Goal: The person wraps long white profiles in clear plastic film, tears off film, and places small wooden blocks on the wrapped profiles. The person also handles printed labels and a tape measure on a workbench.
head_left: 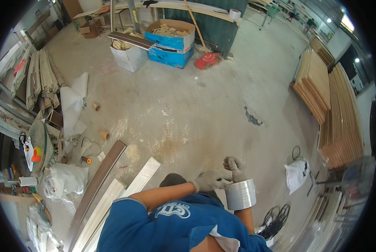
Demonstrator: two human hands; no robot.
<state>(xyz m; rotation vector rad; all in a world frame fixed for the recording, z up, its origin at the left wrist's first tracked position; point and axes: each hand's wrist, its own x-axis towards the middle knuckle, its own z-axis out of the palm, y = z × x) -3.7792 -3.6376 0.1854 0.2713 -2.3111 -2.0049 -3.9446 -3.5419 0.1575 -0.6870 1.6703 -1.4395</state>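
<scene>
Both my hands wear grey work gloves. A wide roll of silvery, see-through wrap sits around my right forearm, just below the glove. My right hand rises beyond the roll with its fingers curled in, and nothing shows in them. Reaching across from the left, my left hand has its fingers stretched toward the roll's upper edge and my right wrist; it is slightly blurred, and whether it touches the roll is hard to tell. Left of me, a brown board and pale long profiles lie on the floor.
Boxes of wood offcuts and a red broom stand ahead. Stacked panels line the right side, with a white bag and black coiled cord nearer. Plastic sheeting and bundled strips lie left.
</scene>
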